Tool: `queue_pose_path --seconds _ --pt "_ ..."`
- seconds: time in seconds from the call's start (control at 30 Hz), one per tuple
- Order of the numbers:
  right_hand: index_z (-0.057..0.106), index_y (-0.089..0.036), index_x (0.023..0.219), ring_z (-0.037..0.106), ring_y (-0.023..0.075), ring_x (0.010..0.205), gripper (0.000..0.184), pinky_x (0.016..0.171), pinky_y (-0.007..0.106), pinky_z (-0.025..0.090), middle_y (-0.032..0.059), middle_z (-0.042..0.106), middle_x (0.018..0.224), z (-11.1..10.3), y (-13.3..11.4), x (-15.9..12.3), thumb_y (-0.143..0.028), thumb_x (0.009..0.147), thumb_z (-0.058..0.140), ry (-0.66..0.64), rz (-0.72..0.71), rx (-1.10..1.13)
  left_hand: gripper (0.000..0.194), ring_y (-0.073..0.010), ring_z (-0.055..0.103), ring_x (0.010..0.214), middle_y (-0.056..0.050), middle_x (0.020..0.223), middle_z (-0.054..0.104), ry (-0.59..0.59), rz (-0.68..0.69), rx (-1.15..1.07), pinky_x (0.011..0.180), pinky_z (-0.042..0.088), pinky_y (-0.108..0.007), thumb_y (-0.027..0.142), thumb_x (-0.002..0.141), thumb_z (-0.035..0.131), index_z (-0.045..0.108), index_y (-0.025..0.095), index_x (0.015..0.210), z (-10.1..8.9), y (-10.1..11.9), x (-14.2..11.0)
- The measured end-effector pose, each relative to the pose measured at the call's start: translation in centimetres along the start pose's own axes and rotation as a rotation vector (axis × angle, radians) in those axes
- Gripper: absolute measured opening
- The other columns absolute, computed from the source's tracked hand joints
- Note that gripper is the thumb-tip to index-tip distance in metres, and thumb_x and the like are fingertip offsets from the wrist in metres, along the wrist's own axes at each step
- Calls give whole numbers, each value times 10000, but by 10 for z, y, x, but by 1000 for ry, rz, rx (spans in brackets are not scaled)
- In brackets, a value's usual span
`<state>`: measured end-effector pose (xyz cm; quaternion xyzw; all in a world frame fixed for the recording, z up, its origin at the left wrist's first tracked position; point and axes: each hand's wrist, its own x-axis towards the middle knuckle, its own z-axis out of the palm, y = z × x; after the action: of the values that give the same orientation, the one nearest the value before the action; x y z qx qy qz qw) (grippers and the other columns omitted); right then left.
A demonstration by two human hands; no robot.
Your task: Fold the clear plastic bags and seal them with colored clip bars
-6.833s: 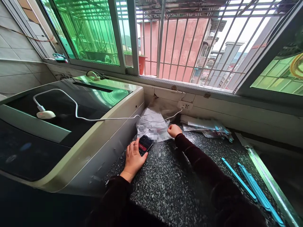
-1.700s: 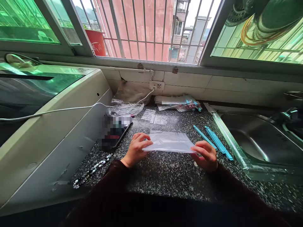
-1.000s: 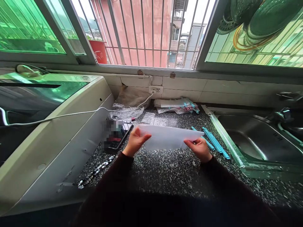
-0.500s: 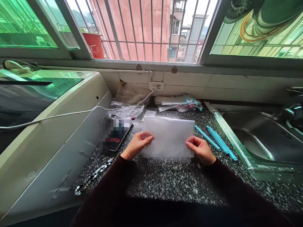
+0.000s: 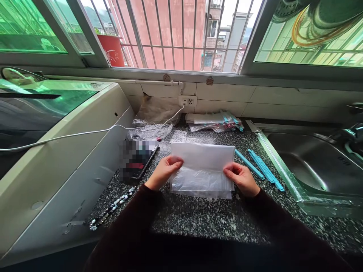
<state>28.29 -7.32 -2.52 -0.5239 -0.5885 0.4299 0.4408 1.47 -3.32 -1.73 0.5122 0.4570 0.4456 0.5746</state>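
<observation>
- both hands are closed in a pinch on the pale plastic, thumbs in front, fingers curled behind: the left hand at its 9 o'clock edge, the right hand at its 3 o'clock edge.
- the plastic is over the middle of the surface; whether its lower edge touches down, i cannot tell.
- done so far: the plastic is spread between 2 hands, its 12 o'clock edge fairly straight.
- not done, by the look of it: at 6 o'clock 1 layer pokes out below another, so the edges are not lined up.
- the blue strips lie loose at 3 o'clock, untouched; none appears fixed to the plastic.
- at about 1 o'clock, near the wall, sits a pile of bags with blue pieces showing.
- the phone lies at 10 o'clock.
</observation>
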Motion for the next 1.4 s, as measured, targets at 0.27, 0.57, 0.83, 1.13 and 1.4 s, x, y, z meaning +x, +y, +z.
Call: queue_pose_path --seconds 0.27,0.57,0.83,1.13,1.4 --pt "561 -192 664 485 124 591 287 577 253 407 -13 550 631 -2 5 3 -437 617 703 9 -5 143 307 -102 496 583 -25 677 642 -7 -29 -99 548 358 -204 338 525 748 676 126 734 -2 2 -3" --pt "551 -202 592 477 114 607 166 540 243 349 -11 561 721 -3 7 4 -273 596 701 59 28 422 91 -80 430 554 15 627 515 -101 72 -195 516 298 -205 180 559 633 588 131 497 0 9 -7" --pt "502 -201 572 457 125 620 168 567 268 358 -2 516 716 -6 1 5 -267 633 644 88 -35 407 114 -100 411 608 9 672 471 -209 100 -52 546 299 -214 188 637 553 537 138 536 -2 10 -10" --pt "567 -200 591 441 123 590 171 500 258 336 25 509 727 -36 -28 -7 -288 718 641 -97 -221 221 216 -137 483 733 -63 944 567 -409 280 -196 706 388 -281 350 717 558 630 152 763 -16 9 -4" --pt "565 -188 601 426 102 547 230 455 237 314 20 487 707 -13 -47 -3 -348 752 631 -369 -188 271 406 -165 522 891 -49 995 613 -917 17 241 769 392 -256 470 743 587 630 172 1016 27 27 4"
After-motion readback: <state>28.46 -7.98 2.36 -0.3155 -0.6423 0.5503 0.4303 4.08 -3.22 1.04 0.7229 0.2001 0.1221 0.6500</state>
